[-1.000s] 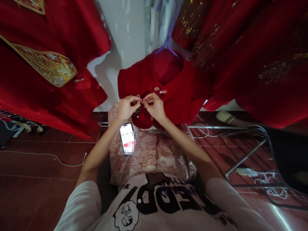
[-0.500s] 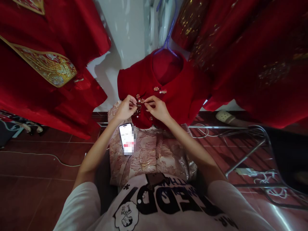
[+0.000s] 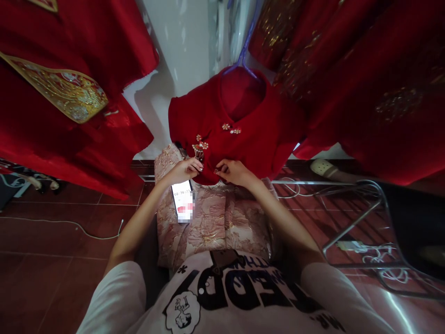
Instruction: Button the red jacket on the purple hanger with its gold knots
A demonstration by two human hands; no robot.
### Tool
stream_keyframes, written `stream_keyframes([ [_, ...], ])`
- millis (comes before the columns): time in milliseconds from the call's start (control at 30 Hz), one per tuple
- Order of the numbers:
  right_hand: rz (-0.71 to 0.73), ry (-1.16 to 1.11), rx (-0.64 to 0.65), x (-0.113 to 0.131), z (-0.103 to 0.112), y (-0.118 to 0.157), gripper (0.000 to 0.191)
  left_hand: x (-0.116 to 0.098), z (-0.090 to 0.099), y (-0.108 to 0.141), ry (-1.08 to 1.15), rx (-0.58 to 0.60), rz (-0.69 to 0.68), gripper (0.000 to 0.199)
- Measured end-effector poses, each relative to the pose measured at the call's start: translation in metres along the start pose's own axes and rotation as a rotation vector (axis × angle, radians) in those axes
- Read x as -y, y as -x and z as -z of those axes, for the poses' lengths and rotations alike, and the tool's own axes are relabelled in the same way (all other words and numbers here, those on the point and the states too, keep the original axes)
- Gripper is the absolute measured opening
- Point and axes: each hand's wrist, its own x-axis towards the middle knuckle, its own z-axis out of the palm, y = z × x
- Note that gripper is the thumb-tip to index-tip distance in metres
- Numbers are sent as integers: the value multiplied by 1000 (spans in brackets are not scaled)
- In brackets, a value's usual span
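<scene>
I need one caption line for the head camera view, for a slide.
Both hands, left hand and right hand, pinch the lower front of a red garment on a hanger, above a phone.

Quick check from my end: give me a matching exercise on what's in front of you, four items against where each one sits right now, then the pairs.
Items
1. left hand
2. phone
3. beaded clasp
4. purple hanger

Places
A. lying on the pink brocade fabric
B. above the collar of the red jacket
C. at the jacket's lower front edge, facing the right hand
D. on the jacket front, just above the hands

Pairs: 1-C, 2-A, 3-D, 4-B
</scene>
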Motion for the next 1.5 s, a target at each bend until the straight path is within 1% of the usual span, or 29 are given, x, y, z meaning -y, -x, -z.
stream_keyframes([
  [100, 28, 15, 7, 2, -3, 0, 17, 1, -5, -2, 36, 17, 17, 18],
  [167, 34, -4, 12, 4, -2, 1, 22, 1, -9, -3, 59, 21, 42, 17],
  [267, 15, -56, 15, 5, 5, 2, 24, 3, -13, -5, 100, 8, 80, 18],
  [367, 25, -176, -12, 7, 16, 3, 24, 6, -16, -6, 139, -24, 91, 18],
  [433, 86, -271, 2, 10, 24, 5, 22, 6, -17, -6, 157, -36, 86, 18],
  [533, 213, -350, 83, 14, 34, 8, 10, 6, -21, -7, 159, -61, 83, 18],
  [600, 257, -379, 139, 16, 36, 10, 5, 6, -25, -8, 148, -92, 87, 17],
  [700, 265, -372, 143, 17, 32, 11, 8, 5, -33, -9, 164, -141, 98, 19],
  [867, 301, -128, 59, 16, 12, 6, 24, 5, -39, -12, 217, -204, 136, 19],
  [967, 302, -52, 25, 13, 2, 2, 27, 4, -38, -12, 233, -220, 145, 19],
  [1067, 286, -53, -3, 10, -3, 0, 25, 3, -35, -11, 222, -239, 145, 20],
  [1233, 291, -79, -12, 6, -5, 0, 21, 4, -34, -11, 187, -224, 136, 20],
  [1400, 251, -208, -12, 8, -6, -1, 12, 3, -34, -11, 215, -238, 160, 22],
  [1500, 212, -242, -61, 9, -11, -1, 13, 2, -33, -11, 237, -239, 176, 22],
])
